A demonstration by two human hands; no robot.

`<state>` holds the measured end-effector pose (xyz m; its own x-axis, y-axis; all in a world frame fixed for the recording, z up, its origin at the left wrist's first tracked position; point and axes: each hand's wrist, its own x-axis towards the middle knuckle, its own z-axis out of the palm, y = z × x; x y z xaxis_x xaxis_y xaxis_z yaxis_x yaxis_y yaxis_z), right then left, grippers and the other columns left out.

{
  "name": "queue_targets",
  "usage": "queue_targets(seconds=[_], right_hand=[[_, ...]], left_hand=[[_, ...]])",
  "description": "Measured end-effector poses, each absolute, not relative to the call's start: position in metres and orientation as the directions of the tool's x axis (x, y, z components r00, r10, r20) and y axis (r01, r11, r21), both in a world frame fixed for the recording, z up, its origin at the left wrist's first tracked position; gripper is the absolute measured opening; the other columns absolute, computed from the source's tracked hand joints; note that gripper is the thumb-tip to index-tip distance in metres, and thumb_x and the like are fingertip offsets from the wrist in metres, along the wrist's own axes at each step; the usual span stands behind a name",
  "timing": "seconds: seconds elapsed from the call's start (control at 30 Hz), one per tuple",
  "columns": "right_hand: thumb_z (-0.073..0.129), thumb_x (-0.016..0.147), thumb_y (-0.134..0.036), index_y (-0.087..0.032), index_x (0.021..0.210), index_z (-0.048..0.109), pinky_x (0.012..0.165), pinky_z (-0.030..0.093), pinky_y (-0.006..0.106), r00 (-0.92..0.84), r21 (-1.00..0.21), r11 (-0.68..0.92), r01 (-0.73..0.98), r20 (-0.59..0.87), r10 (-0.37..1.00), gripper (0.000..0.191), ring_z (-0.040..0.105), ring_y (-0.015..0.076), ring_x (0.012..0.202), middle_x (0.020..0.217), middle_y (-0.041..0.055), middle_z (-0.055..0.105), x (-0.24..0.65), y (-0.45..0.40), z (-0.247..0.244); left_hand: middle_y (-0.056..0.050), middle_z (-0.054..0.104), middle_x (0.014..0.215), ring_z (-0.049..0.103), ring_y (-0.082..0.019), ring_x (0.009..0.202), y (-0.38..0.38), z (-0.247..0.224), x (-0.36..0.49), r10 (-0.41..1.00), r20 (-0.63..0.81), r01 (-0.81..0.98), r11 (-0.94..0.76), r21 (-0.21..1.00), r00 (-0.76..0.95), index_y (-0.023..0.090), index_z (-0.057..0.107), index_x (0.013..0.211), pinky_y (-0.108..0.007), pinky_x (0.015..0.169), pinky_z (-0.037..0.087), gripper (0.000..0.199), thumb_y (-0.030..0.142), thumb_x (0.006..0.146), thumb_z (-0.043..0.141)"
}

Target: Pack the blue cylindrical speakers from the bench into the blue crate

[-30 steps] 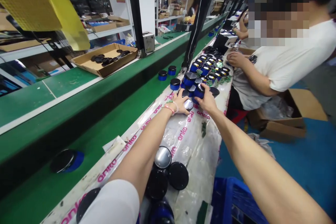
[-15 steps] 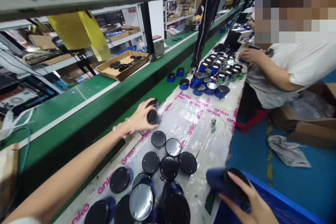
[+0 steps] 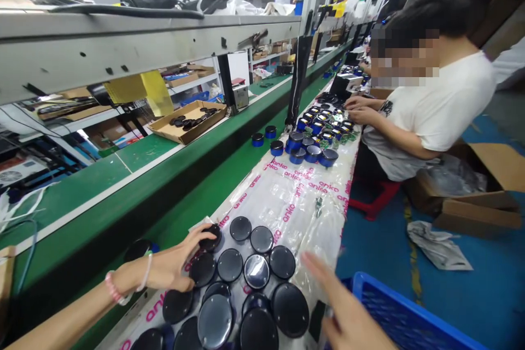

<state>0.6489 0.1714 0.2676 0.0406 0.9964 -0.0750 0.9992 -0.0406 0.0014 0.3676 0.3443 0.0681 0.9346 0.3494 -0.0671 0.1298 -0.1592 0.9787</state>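
Observation:
My left hand [image 3: 176, 262] lies at the left of a cluster of round, black-topped casings. Between its thumb and fingertips are two of them, a far casing [image 3: 210, 238] and a nearer casing [image 3: 202, 269], both down on the table covering. Blurred by motion, my right hand [image 3: 348, 306] hovers at the cluster's right side with its index finger stretched out and nothing visible in it. Closest to it stands a large black casing [image 3: 290, 309]. One casing [image 3: 256, 271] in the middle of the cluster shines with reflected light.
A white covering with pink lettering [image 3: 262, 197] runs along the bench beside a green conveyor [image 3: 197, 191]. Further along are blue-sided casings [image 3: 313, 153] and a seated co-worker [image 3: 435, 104]. A blue basket [image 3: 410, 306] is at lower right, a cardboard tray [image 3: 164, 127] at left.
My left hand has come nearer, bringing two casings down beside the cluster. My right hand has let go of its blue-and-black casing; a casing now stands at the cluster's right. The view has tilted up.

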Motion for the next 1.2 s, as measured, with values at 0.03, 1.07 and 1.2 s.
queue_targets(seconds=[0.03,1.07,1.2], right_hand=[[0.036,0.071,-0.025,-0.039,0.143,0.012,0.094,0.043,0.046,-0.053,0.023,0.055,0.998,-0.074,0.996,0.078,0.040,0.0200,0.124,0.136,0.0009,0.037,0.669,0.192,0.278],[0.039,0.074,-0.075,-0.016,0.124,0.051,0.104,0.023,0.041,0.515,0.464,-0.422,0.779,-0.089,0.852,0.079,0.031,0.0340,0.115,0.121,0.0139,0.033,0.873,0.466,0.294],[0.037,0.072,-0.076,-0.017,0.119,0.053,0.101,0.027,0.042,0.395,0.402,-0.281,0.871,-0.235,0.888,0.077,0.030,0.0327,0.112,0.127,0.0117,0.030,0.809,0.394,0.274]], left_hand=[[-0.005,-0.004,0.147,0.008,-0.023,0.137,0.353,0.068,0.368,0.347,-0.076,0.138,-0.158,0.978,0.935,0.030,0.017,0.136,-0.038,0.111,0.013,0.084,0.019,0.064,0.059],[-0.010,0.035,0.118,0.040,-0.025,0.104,0.440,0.107,0.578,0.342,0.263,0.015,-0.634,0.773,0.902,0.024,0.043,0.121,-0.039,0.091,0.038,0.053,0.042,0.074,0.061],[-0.007,0.038,0.126,0.044,-0.020,0.108,0.430,0.101,0.533,0.182,0.153,-0.087,-0.326,0.941,0.971,0.028,0.031,0.133,-0.033,0.094,0.036,0.064,0.058,0.080,0.050]])
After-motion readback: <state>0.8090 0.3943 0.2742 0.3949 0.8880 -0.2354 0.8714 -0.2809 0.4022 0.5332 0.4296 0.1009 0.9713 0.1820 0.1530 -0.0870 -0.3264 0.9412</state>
